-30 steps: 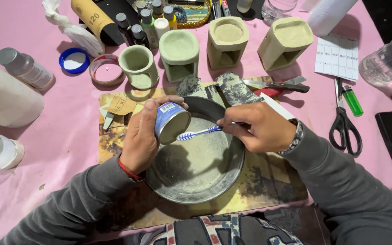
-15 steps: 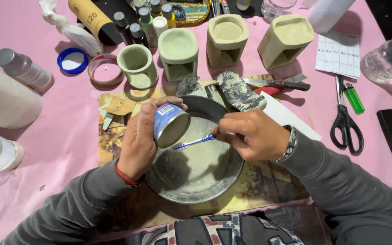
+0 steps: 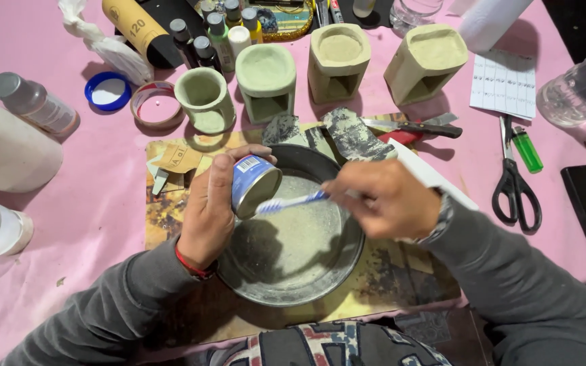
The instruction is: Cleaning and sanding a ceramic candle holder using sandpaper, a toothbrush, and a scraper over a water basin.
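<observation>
There, the left hand [image 3: 208, 213] reached in from the lower left, fingers curled tight around a small blue tin [image 3: 254, 184] tipped on its side over the round metal pan [image 3: 293, 234]. The right hand [image 3: 382, 202] (knuckles up, fingers pinched together) gripped a blue-and-white toothbrush [image 3: 291, 202], its head touching the tin's mouth.

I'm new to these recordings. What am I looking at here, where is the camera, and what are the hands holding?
There is no machine: one person works with bare hands, filmed by a camera on their head looking down. The left hand holds a small blue tin can tilted over a round metal pan. The right hand holds a blue toothbrush with its head at the can's mouth. Around them on the pink tablecloth lie cast pots, scissors, a green lighter and small bottles.
</observation>
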